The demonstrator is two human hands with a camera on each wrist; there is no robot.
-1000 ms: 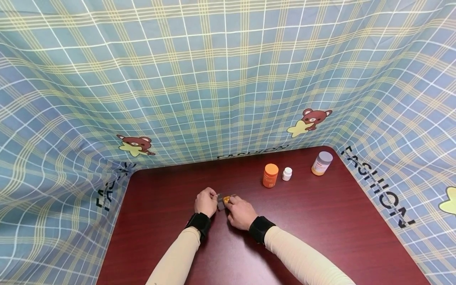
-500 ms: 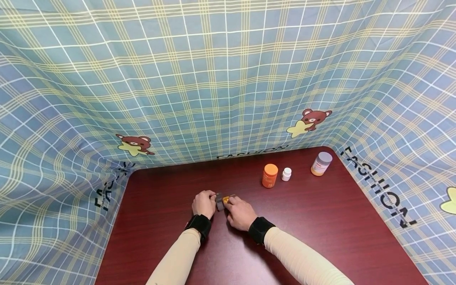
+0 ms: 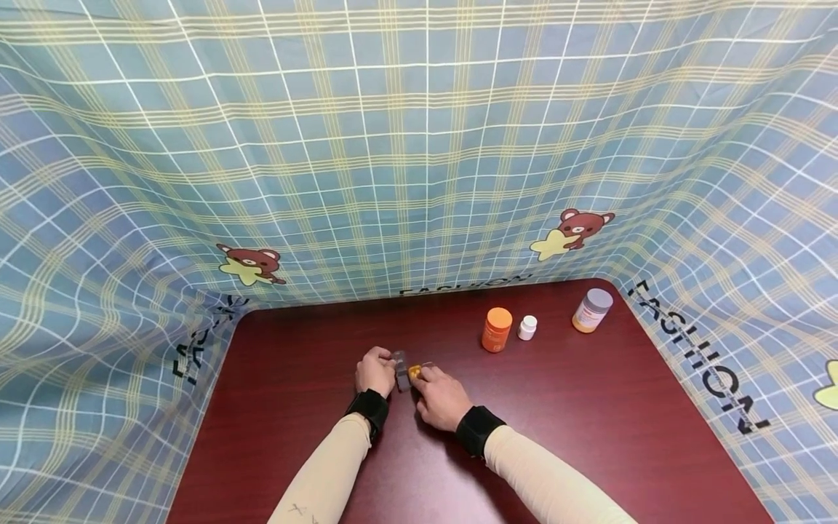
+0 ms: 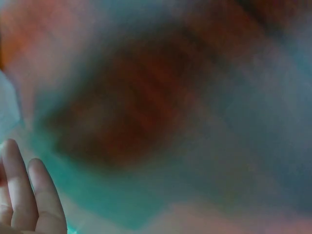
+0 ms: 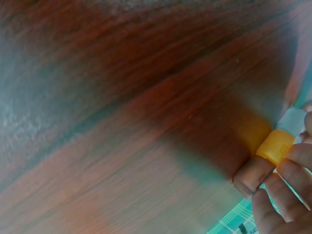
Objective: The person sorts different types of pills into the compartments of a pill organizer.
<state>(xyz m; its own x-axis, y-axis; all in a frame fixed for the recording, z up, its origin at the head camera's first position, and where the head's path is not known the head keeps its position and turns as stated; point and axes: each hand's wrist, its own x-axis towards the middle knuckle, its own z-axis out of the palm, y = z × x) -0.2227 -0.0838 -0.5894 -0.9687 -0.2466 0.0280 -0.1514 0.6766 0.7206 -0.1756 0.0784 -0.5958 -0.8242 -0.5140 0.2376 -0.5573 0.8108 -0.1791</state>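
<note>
A small grey strip-like box [image 3: 401, 371], looking like a pill box with compartments, lies at the middle of the table. My left hand [image 3: 375, 371] pinches its left side; a pale corner [image 4: 7, 105] shows beside the fingers in the left wrist view. Just right of the grey box, my right hand [image 3: 443, 397] pinches a small yellow block [image 3: 414, 372]. In the right wrist view that yellow block [image 5: 275, 146] is translucent and lines up with a whitish block [image 5: 291, 121], with my fingertips against its side. Fingers hide part of both pieces.
An orange bottle [image 3: 497, 331], a small white bottle [image 3: 527, 328] and a grey-capped white bottle [image 3: 592, 311] stand at the back right of the dark red table [image 3: 314, 327]. A plaid curtain [image 3: 419, 160] rises behind and on both sides.
The grey box, in my left hand, has shifted slightly left and turned, so it looks narrower. The yellow block and my right hand stay nearly in place. The head view has tilted slightly.
</note>
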